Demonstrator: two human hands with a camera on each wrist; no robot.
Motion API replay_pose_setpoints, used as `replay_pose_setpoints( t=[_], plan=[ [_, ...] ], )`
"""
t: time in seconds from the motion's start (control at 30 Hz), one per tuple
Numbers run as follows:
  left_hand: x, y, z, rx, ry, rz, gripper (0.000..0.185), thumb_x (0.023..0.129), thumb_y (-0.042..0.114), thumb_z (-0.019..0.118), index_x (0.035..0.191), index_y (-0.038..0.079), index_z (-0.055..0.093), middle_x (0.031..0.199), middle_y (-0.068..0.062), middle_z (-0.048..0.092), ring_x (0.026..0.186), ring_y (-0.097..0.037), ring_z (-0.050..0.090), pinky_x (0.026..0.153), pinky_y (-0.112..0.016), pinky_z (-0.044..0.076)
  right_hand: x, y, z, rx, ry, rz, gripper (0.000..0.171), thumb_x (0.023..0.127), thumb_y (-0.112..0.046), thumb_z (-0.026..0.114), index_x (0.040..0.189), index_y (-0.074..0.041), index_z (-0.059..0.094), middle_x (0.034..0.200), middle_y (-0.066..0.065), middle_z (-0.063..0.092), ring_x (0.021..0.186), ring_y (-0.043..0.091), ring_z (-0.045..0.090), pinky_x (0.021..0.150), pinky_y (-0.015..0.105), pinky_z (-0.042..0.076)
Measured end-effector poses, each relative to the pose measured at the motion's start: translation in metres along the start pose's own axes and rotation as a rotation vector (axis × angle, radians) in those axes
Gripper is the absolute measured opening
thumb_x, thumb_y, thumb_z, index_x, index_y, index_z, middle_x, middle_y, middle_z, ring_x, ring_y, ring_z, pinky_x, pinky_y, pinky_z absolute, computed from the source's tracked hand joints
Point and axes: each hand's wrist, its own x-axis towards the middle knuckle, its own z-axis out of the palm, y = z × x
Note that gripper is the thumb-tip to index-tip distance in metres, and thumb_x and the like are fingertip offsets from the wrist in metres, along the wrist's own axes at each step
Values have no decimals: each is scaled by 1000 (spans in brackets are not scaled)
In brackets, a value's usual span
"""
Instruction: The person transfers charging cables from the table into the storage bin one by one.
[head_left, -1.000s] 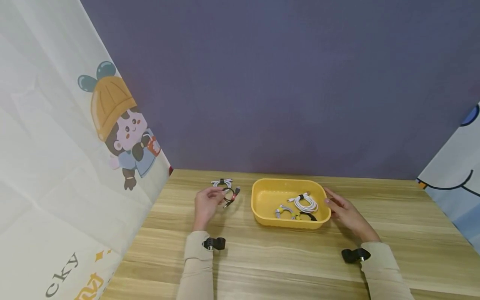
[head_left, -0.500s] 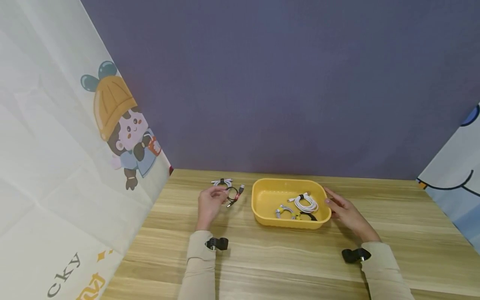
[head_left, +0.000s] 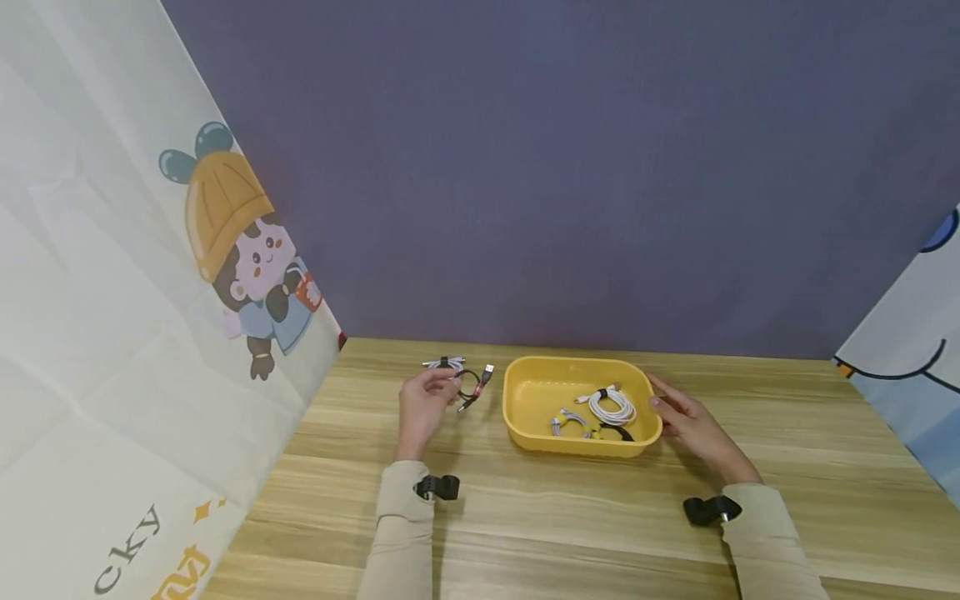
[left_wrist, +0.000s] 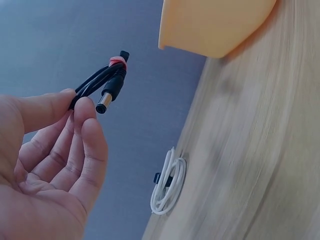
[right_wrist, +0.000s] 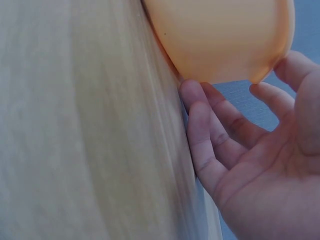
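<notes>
My left hand [head_left: 425, 406] pinches a coiled black USB cable [head_left: 480, 386] between thumb and index finger, left of the yellow plastic bin [head_left: 538, 402]. In the left wrist view the black cable [left_wrist: 116, 80] is raised above the table, with a red tie round it and a barrel plug pointing down. A coiled white cable with a black strap [left_wrist: 170, 186] lies on the table behind that hand. My right hand [head_left: 693, 427] grips the bin's right end, thumb at the rim; the right wrist view shows its fingers [right_wrist: 220, 125] against the outer wall.
Inside the bin rest a coiled white cable [head_left: 611, 407], a grey-white cable with yellow ties [head_left: 572, 423] and a dark piece [head_left: 617, 432] by the front wall. Behind the wooden table [head_left: 540, 517] stands a dark blue-purple backdrop [head_left: 570, 183], with a printed white curtain [head_left: 90, 275] at left.
My left hand has shifted slightly right, toward the bin, with the black cable, whose USB plug has swung up and right. My right hand and the bin have stayed put.
</notes>
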Motion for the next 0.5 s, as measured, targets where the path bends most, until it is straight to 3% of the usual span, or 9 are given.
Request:
replay_pose_setpoints(
  t=[0.33,0.5],
  plan=[
    [-3,7,5,5,-11,33,16,90,1,76,105,0,76,94,-23,76,69,-16,70,66,-24,60,1,3,1,18,-1,-16,67,109,-42,45,165,-16,20,145,35,49,98,-2,66,80,24,60],
    [-5,10,9,7,-29,54,15,90,1,75,105,-1,76,90,-21,75,74,-29,73,70,-35,63,1,3,0,19,-1,-18,66,109,-42,45,165,-17,19,144,34,49,97,-3,66,80,24,60]
  ],
)
